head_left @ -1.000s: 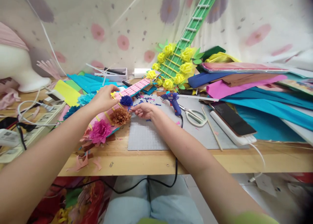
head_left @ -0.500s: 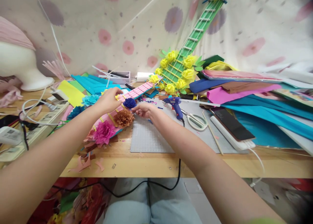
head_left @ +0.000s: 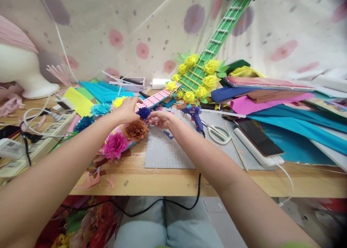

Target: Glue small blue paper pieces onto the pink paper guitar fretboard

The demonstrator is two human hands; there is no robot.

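As the half-spread left hand (head_left: 126,111) seemingly braces the pink guitar (head_left: 156,98), the curled right hand (head_left: 161,120) flanks its blue flower (head_left: 143,112), both grips unclear.

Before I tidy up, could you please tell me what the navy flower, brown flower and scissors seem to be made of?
Navy flower: probably matte crepe paper, judging by its ruffled petals. Brown flower: likely similar matte paper, with thin, crinkled edges. Scissors: pale, smooth handles, probably plastic; the grey blades look like metal.
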